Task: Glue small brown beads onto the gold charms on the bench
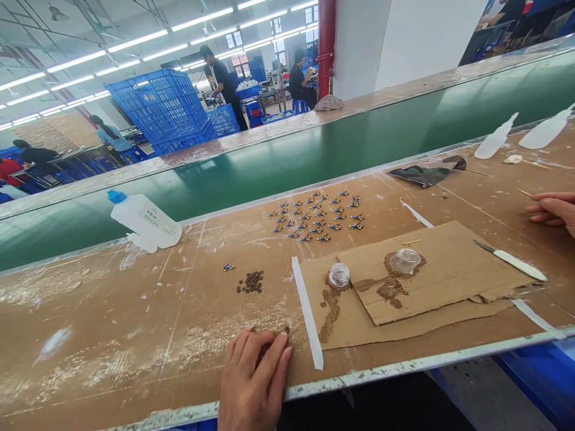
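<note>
My left hand [256,377] rests at the front edge of the table, fingers bent and together, with a small dark ring [287,329] at the index fingertip. At the right edge, my right hand [554,209] is partly in view, its fingers closed on a thin wooden stick [523,193] that pokes out to the left. Beyond my left hand lie a pile of small dark rings [252,282] and a single blue-and-yellow figure piece [228,267]. Several similar pieces [318,214] are spread in rows farther back.
Cardboard [440,269] holds two small clear cups [338,276] and a white-handled knife [518,264]. A blue-capped bottle [146,220] stands tilted at left. Dark cloth [429,172] and squeeze bottles [496,137] lie at right. Behind runs a green belt [278,155]; people work beyond.
</note>
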`<state>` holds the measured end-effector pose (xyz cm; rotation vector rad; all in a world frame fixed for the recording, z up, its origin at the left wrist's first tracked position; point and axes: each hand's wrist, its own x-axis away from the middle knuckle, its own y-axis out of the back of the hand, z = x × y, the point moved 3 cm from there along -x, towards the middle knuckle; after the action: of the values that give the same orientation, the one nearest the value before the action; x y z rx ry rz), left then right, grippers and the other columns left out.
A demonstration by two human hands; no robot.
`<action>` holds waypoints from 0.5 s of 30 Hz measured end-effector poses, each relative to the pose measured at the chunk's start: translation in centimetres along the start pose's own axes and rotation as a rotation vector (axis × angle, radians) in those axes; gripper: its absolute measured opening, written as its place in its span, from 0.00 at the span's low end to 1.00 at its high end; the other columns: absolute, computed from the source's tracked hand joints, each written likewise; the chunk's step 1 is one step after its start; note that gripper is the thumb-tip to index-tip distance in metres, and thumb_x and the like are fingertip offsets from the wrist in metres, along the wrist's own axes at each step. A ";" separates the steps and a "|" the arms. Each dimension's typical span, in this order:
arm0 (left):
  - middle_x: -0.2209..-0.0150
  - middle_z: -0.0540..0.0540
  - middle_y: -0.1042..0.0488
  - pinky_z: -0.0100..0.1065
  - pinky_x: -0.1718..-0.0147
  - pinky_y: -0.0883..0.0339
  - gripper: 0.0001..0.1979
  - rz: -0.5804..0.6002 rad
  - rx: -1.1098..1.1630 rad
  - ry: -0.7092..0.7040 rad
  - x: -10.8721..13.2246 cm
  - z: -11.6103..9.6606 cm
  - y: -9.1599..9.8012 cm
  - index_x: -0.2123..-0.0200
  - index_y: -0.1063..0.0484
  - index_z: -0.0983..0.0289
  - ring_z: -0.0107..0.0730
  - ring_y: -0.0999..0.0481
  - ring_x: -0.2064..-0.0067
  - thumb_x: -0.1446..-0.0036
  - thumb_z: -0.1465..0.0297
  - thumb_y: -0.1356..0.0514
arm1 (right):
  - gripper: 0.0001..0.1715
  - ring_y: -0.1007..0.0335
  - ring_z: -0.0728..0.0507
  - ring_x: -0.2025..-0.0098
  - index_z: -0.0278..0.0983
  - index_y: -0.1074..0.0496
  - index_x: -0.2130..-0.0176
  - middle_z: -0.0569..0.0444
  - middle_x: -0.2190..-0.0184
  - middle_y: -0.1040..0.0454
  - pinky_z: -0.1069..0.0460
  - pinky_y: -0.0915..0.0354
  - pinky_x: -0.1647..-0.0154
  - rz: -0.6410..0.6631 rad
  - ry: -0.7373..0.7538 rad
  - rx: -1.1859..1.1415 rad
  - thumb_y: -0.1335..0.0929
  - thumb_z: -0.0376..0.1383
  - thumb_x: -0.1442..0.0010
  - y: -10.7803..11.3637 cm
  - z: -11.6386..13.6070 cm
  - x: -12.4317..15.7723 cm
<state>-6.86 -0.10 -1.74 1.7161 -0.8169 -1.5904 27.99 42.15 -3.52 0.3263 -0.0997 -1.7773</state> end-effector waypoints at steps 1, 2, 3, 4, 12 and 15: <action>0.65 0.54 0.28 0.38 0.58 0.34 0.12 0.001 -0.006 0.005 -0.1 0.0 0.0 0.55 0.30 0.60 0.31 0.29 0.62 0.43 0.73 0.42 | 0.09 0.36 0.53 0.77 0.34 0.29 0.71 0.55 0.78 0.30 0.61 0.40 0.82 -0.001 -0.002 0.003 0.32 0.32 0.59 0.0 0.0 -0.1; 0.65 0.54 0.28 0.38 0.59 0.34 0.12 0.002 -0.007 0.009 -0.2 -0.1 0.0 0.55 0.30 0.60 0.31 0.29 0.63 0.43 0.73 0.42 | 0.08 0.35 0.53 0.77 0.34 0.29 0.71 0.55 0.78 0.30 0.62 0.39 0.82 -0.002 -0.004 0.007 0.33 0.31 0.58 0.0 0.0 -0.1; 0.66 0.54 0.28 0.37 0.60 0.34 0.12 0.004 -0.005 0.013 -0.3 -0.1 0.0 0.55 0.30 0.60 0.31 0.29 0.64 0.43 0.73 0.42 | 0.08 0.35 0.54 0.78 0.34 0.29 0.72 0.55 0.78 0.30 0.62 0.39 0.82 -0.003 -0.005 0.010 0.33 0.31 0.58 0.0 0.0 -0.1; 0.66 0.54 0.28 0.36 0.61 0.34 0.12 0.004 -0.003 0.014 -0.4 -0.2 0.1 0.55 0.30 0.60 0.31 0.29 0.64 0.43 0.73 0.42 | 0.08 0.35 0.54 0.78 0.34 0.29 0.72 0.55 0.78 0.30 0.63 0.39 0.82 -0.004 -0.005 0.013 0.33 0.31 0.58 0.0 0.0 -0.1; 0.65 0.54 0.29 0.36 0.63 0.36 0.13 0.047 0.008 0.003 -0.8 -0.5 0.1 0.54 0.30 0.60 0.30 0.30 0.66 0.43 0.72 0.42 | 0.07 0.35 0.53 0.78 0.33 0.29 0.71 0.54 0.76 0.29 0.62 0.39 0.84 0.014 0.037 0.020 0.33 0.31 0.57 0.1 0.3 0.3; 0.66 0.53 0.29 0.37 0.62 0.36 0.13 0.033 0.030 0.004 -0.7 -0.5 0.2 0.54 0.30 0.59 0.30 0.31 0.65 0.44 0.73 0.42 | 0.07 0.35 0.53 0.77 0.33 0.29 0.71 0.54 0.76 0.29 0.63 0.39 0.83 0.014 0.039 0.014 0.33 0.31 0.57 0.0 0.1 0.2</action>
<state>-6.37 0.40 -1.11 1.7183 -0.8668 -1.5596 27.91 41.93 -3.44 0.3697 -0.0868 -1.7566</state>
